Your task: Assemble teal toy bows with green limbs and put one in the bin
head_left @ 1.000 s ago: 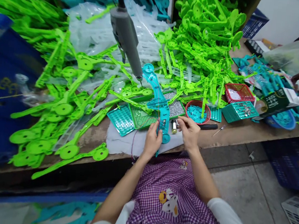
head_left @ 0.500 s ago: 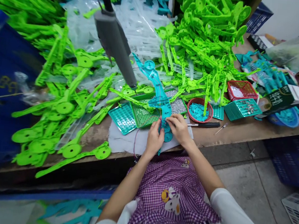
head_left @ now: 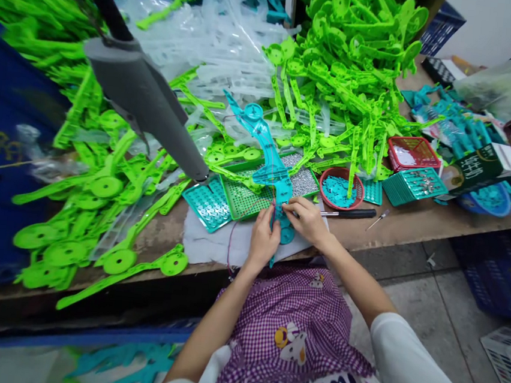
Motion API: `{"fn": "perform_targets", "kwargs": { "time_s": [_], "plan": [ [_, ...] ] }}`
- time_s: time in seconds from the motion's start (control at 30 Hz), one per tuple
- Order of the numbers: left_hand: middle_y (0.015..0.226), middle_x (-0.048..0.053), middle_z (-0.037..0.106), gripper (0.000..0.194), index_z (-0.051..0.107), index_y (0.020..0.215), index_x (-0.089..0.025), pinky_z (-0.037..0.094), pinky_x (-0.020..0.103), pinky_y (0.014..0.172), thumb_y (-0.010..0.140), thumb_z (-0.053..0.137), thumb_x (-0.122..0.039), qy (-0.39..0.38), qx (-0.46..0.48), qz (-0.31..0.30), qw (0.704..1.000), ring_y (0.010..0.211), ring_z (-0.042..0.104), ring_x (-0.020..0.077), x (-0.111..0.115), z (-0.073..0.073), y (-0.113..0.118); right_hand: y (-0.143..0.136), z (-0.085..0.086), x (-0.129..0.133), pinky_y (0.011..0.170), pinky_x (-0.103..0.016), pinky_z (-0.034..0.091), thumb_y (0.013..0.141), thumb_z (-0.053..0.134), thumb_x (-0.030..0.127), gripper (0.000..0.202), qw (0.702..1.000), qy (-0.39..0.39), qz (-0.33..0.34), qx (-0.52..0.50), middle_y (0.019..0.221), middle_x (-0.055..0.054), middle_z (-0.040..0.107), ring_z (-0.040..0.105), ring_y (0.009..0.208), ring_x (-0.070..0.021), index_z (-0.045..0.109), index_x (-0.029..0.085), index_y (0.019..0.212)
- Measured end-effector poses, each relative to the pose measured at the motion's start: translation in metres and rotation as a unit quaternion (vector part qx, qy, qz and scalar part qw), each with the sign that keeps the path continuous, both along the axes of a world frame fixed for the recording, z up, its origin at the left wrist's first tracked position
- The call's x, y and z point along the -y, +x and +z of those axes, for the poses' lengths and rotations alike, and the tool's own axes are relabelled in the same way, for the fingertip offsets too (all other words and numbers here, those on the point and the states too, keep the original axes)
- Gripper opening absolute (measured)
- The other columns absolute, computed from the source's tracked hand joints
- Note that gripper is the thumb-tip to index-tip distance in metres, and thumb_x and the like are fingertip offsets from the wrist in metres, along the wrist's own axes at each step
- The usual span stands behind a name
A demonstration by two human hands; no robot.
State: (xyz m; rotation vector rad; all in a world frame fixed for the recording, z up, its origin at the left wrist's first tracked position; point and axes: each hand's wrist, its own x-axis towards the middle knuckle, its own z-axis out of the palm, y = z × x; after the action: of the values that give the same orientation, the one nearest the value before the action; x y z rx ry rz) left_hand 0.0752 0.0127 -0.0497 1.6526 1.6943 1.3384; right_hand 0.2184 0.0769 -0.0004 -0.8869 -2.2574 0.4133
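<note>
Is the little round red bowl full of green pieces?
No, the round red bowl on the wooden workbench holds small teal plastic pieces, not green ones.

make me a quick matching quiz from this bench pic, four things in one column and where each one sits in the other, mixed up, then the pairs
Things
1. teal plastic piece
2. red round bowl
3. grey hanging tool
4. black-handled tool

Places
A. lying on the bench edge, just right of the right hand
B. above the left side of the bench, tip pointing down at the trays
C. between the left hand and the right hand, on the white cloth
D. right of the green tray, holding small teal bits

Pairs: 1-C, 2-D, 3-B, 4-A
</note>
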Motion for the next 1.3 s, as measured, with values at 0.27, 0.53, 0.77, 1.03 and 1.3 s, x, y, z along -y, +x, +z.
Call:
{"fn": "perform_targets", "kwargs": {
  "time_s": [0.27, 0.53, 0.77, 1.03, 1.3],
  "plan": [
    [0.121, 0.014, 0.065, 0.046, 0.054, 0.134, -0.016, 0.050, 0.043, 0.103, 0.089, 0.048, -0.017, 0.009, -0.002, -0.006, 1.000, 0.115, 0.061, 0.0245, 0.001, 0.002, 0.000, 0.004, 0.004, 0.009, 0.091, -0.035, 0.053, 0.103, 0.038, 0.027, 0.035, 0.995, -0.008, 0.012, 0.096, 0.113, -0.013, 0.069, 0.064, 0.103, -0.0201, 0.068, 0.015, 0.115],
    [0.126, 0.014, 0.065, 0.046, 0.056, 0.133, -0.014, 0.048, 0.044, 0.106, 0.088, 0.048, -0.018, -0.006, 0.023, 0.002, 1.000, 0.120, 0.060, 0.0258, -0.003, 0.003, 0.000, -0.006, -0.019, 0.060, 0.111, -0.045, 0.033, 0.102, 0.036, 0.033, 0.049, 0.973, -0.040, -0.149, 0.170, 0.150, -0.010, 0.050, 0.038, 0.142, -0.0255, 0.041, 0.025, 0.150],
    [0.124, 0.011, 0.067, 0.042, 0.058, 0.131, -0.017, 0.049, 0.043, 0.104, 0.091, 0.053, -0.029, -0.008, 0.085, -0.004, 0.996, 0.117, 0.062, 0.0246, 0.044, 0.011, -0.005, 0.004, 0.020, 0.067, 0.111, -0.046, 0.040, 0.097, 0.046, 0.049, 0.056, 0.947, -0.176, -0.211, -0.165, 0.145, -0.012, 0.051, 0.049, 0.134, -0.0251, 0.043, 0.027, 0.148],
    [0.142, 0.018, 0.054, 0.075, 0.037, 0.150, -0.025, 0.053, 0.046, 0.098, 0.085, 0.063, -0.054, -0.103, 0.238, -0.152, 0.954, 0.125, 0.059, 0.0303, 0.114, 0.015, 0.016, 0.019, 0.015, 0.053, 0.098, -0.039, 0.054, 0.079, 0.069, 0.055, 0.060, 0.836, -0.448, -0.081, -0.306, 0.120, -0.007, 0.072, 0.068, 0.109, -0.0232, 0.063, 0.024, 0.129],
    [0.143, 0.007, 0.053, 0.041, 0.064, 0.123, -0.037, 0.044, 0.048, 0.110, 0.084, 0.070, -0.027, 0.135, -0.063, -0.116, 0.982, 0.135, 0.050, 0.0277, 0.124, 0.037, -0.005, 0.119, 0.056, 0.079, 0.104, -0.045, 0.052, 0.089, 0.063, 0.049, 0.045, 0.895, -0.434, -0.045, -0.096, 0.124, -0.007, 0.072, 0.065, 0.121, -0.0268, 0.068, 0.025, 0.126]
  ]
}}
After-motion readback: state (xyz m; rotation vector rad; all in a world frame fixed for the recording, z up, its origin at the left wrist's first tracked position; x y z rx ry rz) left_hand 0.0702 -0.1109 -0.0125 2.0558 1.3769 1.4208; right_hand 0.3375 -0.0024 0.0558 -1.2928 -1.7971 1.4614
